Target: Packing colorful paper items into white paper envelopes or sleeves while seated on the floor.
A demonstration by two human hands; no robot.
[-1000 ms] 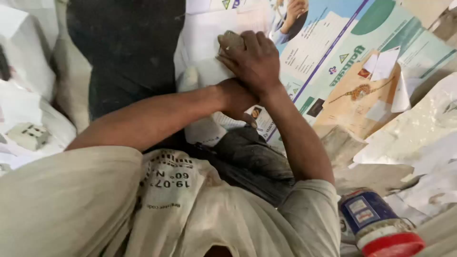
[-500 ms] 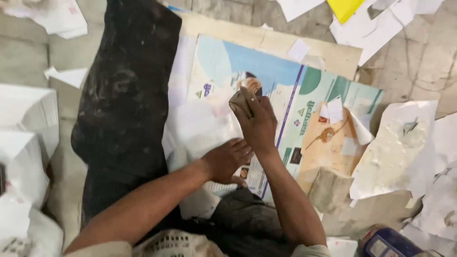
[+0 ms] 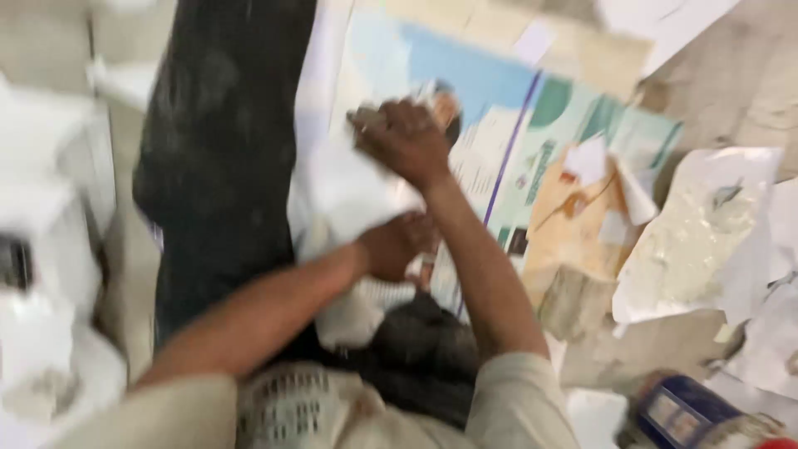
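White paper sheet [image 3: 349, 195] is sitting between both hands, slightly left of centre, over the edge of a printed poster [image 3: 507, 158]. Right hand [image 3: 403, 137] is closing its fingers on the far end of the sheet, knuckles up; grip looks firm, though blur is softening the fingertips. Left hand [image 3: 391, 245] is curling onto the near end of the same sheet, just below the right hand; the exact finger hold is too blurred to tell. So the sheet is running from the far hand down to the near hand, touching both.

One poster, blue and green, is lying flat under the hands and spreading to the right. One black cloth [image 3: 220, 158] is stretching far to near just left of the sheet. One brown cardboard piece [image 3: 573, 233] is lying on the poster's right part. Several loose white paper scraps [image 3: 706, 241] are scattering on the right; count unclear. One blue container [image 3: 690, 411] is sitting at the near right corner. White bundles [image 3: 41, 249] are piling on the left, blurred, number unclear.
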